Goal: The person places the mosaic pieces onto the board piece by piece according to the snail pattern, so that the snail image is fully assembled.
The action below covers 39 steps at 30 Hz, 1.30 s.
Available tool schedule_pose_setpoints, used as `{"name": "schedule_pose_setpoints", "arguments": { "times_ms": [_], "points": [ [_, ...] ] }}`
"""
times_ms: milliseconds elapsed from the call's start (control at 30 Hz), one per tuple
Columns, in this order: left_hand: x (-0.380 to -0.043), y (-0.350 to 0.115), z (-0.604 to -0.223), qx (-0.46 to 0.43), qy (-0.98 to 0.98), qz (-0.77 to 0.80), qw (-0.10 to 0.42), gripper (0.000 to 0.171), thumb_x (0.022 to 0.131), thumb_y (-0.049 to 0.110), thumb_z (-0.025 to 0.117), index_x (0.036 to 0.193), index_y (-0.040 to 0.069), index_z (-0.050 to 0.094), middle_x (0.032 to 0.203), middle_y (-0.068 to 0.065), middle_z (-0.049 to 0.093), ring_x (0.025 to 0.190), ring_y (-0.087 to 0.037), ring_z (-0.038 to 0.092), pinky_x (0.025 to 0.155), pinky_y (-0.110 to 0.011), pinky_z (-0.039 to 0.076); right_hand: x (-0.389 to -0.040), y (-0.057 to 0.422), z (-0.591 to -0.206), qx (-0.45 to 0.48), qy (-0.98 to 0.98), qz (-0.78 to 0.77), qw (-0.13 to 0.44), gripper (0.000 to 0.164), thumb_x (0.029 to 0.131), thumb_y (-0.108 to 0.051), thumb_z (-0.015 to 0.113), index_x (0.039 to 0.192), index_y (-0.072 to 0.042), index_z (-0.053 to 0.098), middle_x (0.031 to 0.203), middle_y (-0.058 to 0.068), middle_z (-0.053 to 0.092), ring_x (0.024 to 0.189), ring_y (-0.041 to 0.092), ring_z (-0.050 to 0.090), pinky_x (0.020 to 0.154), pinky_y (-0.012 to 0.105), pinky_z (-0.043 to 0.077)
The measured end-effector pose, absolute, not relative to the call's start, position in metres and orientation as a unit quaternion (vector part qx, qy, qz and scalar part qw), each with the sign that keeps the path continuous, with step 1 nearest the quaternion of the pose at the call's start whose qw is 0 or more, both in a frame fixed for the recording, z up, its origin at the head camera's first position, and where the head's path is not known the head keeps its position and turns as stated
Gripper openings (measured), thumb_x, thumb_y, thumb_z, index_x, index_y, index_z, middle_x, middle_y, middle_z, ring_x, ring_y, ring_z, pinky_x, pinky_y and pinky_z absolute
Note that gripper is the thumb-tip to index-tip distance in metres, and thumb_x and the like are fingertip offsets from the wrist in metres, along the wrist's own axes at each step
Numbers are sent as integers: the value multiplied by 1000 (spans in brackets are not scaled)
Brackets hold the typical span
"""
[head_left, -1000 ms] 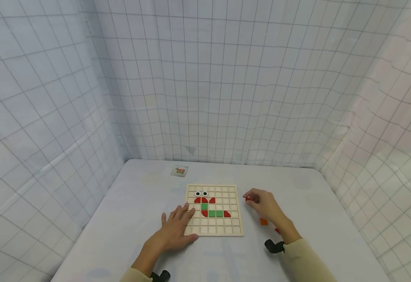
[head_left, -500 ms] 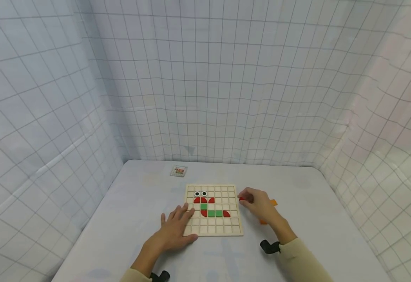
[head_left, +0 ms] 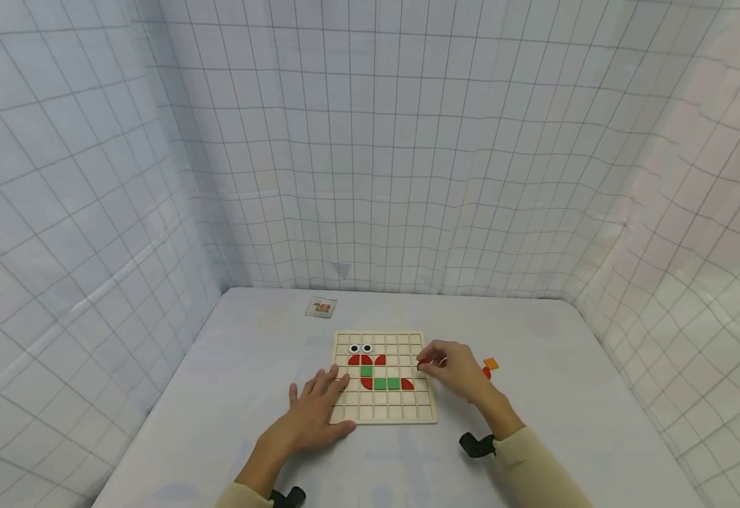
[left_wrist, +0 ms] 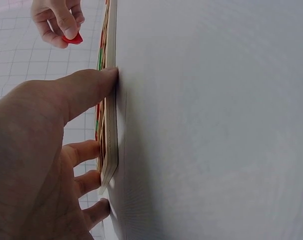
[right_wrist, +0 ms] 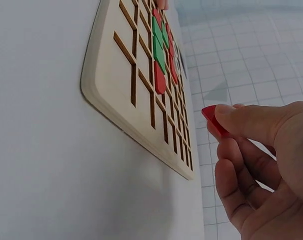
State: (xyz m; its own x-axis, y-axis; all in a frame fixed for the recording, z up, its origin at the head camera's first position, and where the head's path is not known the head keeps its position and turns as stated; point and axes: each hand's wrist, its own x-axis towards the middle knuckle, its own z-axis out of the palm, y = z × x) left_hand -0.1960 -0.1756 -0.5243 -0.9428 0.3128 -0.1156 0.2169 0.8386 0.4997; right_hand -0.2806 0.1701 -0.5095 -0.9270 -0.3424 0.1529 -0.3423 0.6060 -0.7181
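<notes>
"Where is the left hand (head_left: 315, 416)?"

"At the 8 o'clock side of the gridded board (head_left: 401, 413), its fingers spread wide and the thumb touching the edge."

"And the right hand (head_left: 455, 368)?"

"Its thumb and fingers pinch a red piece (right_wrist: 211, 118) just above the board's 3 o'clock edge."

"What lies around them?"

"An orange tile (head_left: 492, 363) farther out at 3 o'clock, and a picture card (head_left: 322, 307) toward 11 o'clock."
</notes>
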Motion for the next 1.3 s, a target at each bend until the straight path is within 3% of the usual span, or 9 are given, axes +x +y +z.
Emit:
{"name": "schedule_pose_setpoints", "arguments": {
  "times_ms": [367, 833, 1300],
  "points": [
    [-195, -175, -522, 133, 955, 245, 97, 96, 101, 56, 85, 178, 13, 46, 193, -18, 30, 177, -55, 30, 130, -97, 14, -278, 143, -514, -197, 881, -429, 23, 10, 106, -8, 85, 116, -12, 85, 111, 0, 87, 95, 10, 77, 87, 16, 62],
    [-196, -176, -521, 138, 954, 248, 98, 96, 103, 57, 83, 179, 13, 45, 193, -19, 30, 177, -56, 29, 130, -98, 14, -282, 115, -520, -219, 877, -428, 3, 6, 105, -7, 86, 110, -11, 89, 110, 3, 90, 95, 12, 84, 85, 24, 68],
    [-194, -174, -520, 138, 954, 248, 98, 96, 102, 57, 84, 179, 14, 46, 193, -18, 30, 177, -55, 29, 130, -97, 15, -283, 100, -525, -226, 884, -409, 14, 7, 106, -9, 86, 108, -13, 91, 108, -1, 88, 92, 6, 78, 83, 22, 64]
  ]
}}
